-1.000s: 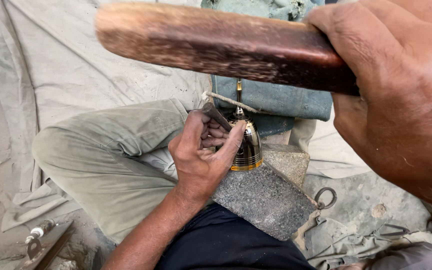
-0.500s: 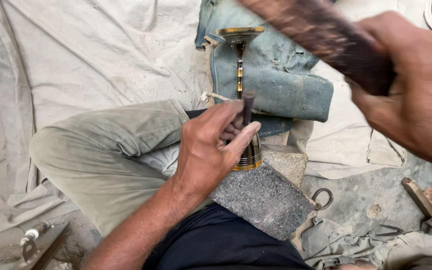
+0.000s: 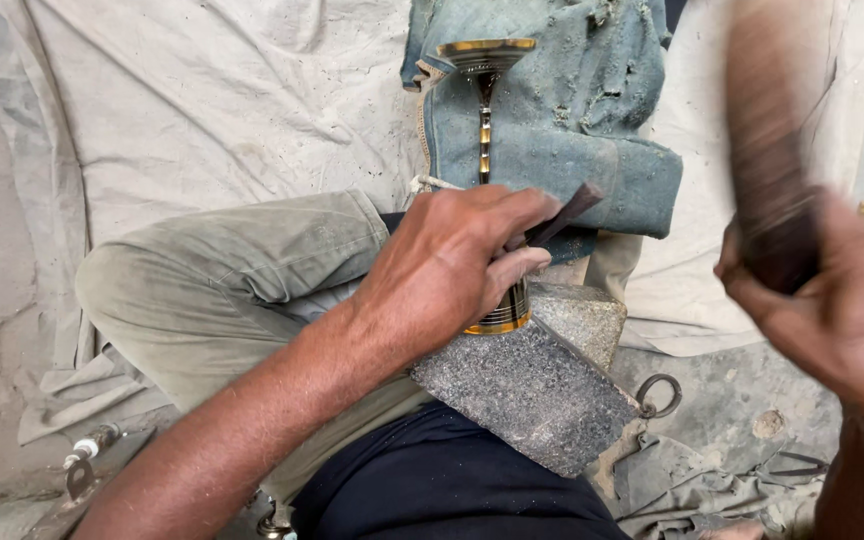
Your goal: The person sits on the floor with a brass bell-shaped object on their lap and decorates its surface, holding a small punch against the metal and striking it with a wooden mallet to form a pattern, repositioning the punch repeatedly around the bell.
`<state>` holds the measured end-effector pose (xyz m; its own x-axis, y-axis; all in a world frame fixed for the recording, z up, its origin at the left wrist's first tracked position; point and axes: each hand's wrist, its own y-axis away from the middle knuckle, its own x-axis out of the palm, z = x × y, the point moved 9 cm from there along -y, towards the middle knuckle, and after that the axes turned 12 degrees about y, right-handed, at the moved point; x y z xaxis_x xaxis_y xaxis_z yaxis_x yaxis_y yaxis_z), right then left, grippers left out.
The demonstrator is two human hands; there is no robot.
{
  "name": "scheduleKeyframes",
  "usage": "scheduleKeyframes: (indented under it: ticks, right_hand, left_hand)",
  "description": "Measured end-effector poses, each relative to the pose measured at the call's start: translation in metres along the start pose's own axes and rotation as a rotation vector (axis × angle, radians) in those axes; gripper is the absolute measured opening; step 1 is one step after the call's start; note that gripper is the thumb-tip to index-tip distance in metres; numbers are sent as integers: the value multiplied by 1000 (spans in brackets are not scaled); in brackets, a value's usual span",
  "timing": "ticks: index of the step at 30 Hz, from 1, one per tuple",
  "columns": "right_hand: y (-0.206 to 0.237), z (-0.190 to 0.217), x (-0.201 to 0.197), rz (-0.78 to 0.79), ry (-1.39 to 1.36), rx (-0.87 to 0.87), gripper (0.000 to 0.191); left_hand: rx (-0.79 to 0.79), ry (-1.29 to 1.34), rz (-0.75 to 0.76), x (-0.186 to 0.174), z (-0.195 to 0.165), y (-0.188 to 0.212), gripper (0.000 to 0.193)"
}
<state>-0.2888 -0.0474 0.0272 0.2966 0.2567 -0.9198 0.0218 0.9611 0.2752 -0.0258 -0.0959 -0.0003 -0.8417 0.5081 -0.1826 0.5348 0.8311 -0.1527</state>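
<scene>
My left hand [image 3: 452, 265] grips a dark chisel-like tool [image 3: 562, 215] and presses on a brass and black banded metal piece [image 3: 502, 315] resting on a grey stone block [image 3: 532, 395]. The piece's thin stem and flared brass top [image 3: 485, 55] lie over a folded blue-green cloth [image 3: 572, 130]. My right hand [image 3: 832, 310] is raised at the right, closed around a dark wooden mallet [image 3: 767, 170] that is blurred by motion. My bent leg in olive trousers [image 3: 212, 290] lies under the left arm.
A pale canvas sheet [image 3: 202, 110] covers the ground. A metal ring [image 3: 657, 395] lies beside the stone block. Small metal tools [image 3: 82, 465] sit at the lower left, and dusty bare ground [image 3: 752, 400] shows at the right.
The mallet has swung from lying across the top of the view to standing upright at the right. My left hand has stayed on the tool and the metal piece.
</scene>
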Motion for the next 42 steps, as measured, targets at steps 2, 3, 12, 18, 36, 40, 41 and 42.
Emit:
scheduleKeyframes:
  ticks: [2,3,12,18,36,40,41,42]
  right_hand:
    - [11,2,13,-83,313,-175,22]
    - [16,-14,17,-112,47,-64,19]
    - [66,-47,71,-304,-346,60,18]
    - [80,-44,78,-405,-132,60,18]
    - [57,-20,45,-331,-396,45,12]
    - [21,17,6,-265,-128,-122,12]
    - [14,28,-5,-259,-102,-141,12]
    - [8,43,-14,-255,31,-186,16]
  left_hand:
    - [4,-25,62,5,1,-5,37]
    - [11,-42,90,6,1,-9,38]
    - [62,-99,382,36,-1,-26,44]
    - [169,-117,442,37,-10,-30,42]
    - [-153,319,-169,-14,25,36,45]
    - [-138,294,-400,-12,28,61,23]
    - [-131,287,-440,-11,27,63,22]
    - [-122,278,-479,-10,26,66,21]
